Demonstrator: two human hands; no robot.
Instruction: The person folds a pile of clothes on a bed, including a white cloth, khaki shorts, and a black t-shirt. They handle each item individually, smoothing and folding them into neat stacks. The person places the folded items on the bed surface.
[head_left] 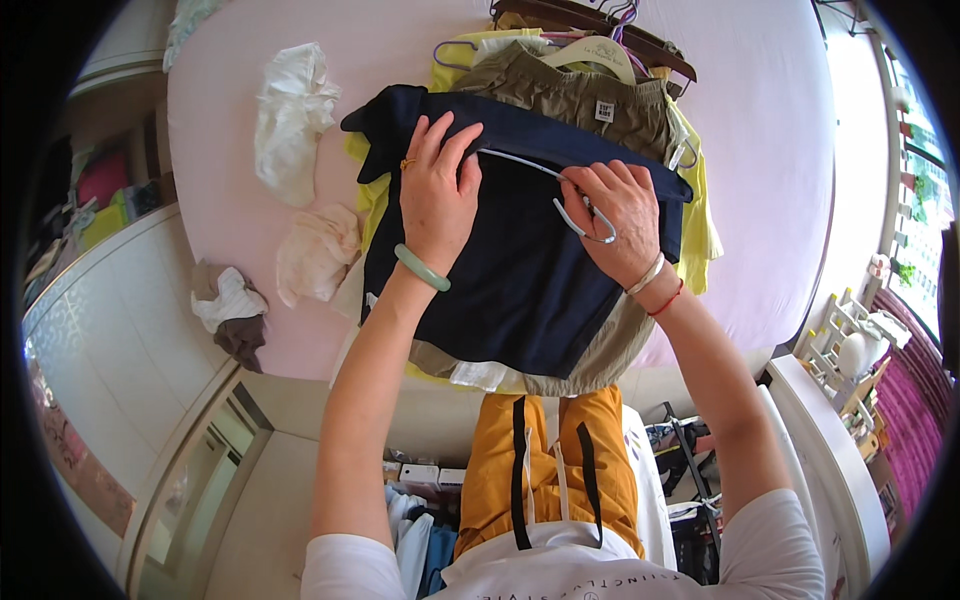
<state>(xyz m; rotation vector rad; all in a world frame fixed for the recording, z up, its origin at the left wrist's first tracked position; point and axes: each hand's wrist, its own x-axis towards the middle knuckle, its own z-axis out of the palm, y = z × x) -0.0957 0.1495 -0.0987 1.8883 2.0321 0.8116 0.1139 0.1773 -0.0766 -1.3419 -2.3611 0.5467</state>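
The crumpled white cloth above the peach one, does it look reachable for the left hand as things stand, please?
Probably yes: nothing tall stands between the left hand and the crumpled white cloth, only pink sheet and part of the navy garment, though the hand must first leave it.

Passing rm R over pink sheet (765,190); hangers (612,58) block beyond navy garment (500,270).

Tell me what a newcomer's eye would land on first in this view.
Probably the navy garment in the middle, with the left hand on its upper part and the right hand gripping a pale hanger over it. Next, likely the bright orange trousers the person wears, at the lower middle.
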